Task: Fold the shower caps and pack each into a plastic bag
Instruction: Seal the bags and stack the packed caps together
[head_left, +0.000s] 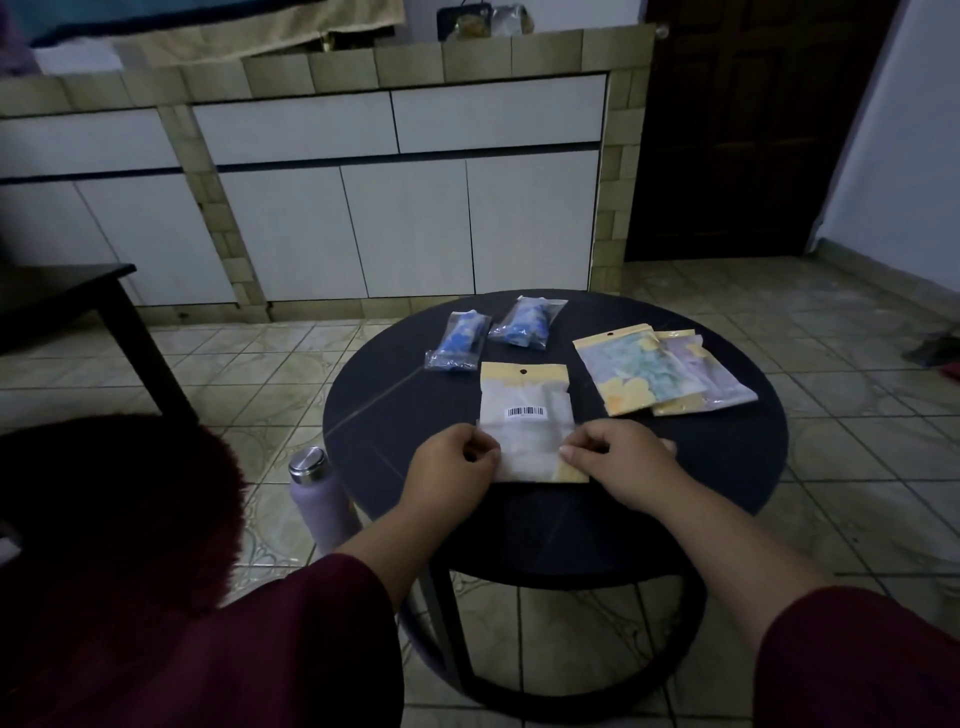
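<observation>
Left hand (453, 464): left edge of the white barcoded plastic bag (524, 415) is pinched.
Right hand (618, 457): right edge is pinched.
Bag: laid near the round black table's (727, 467) front edge.

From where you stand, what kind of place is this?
Probably a room in a home, perhaps beside a kitchen: a tiled counter with white cabinet doors, a tiled floor, a dark wooden door, and a low round table.
</observation>
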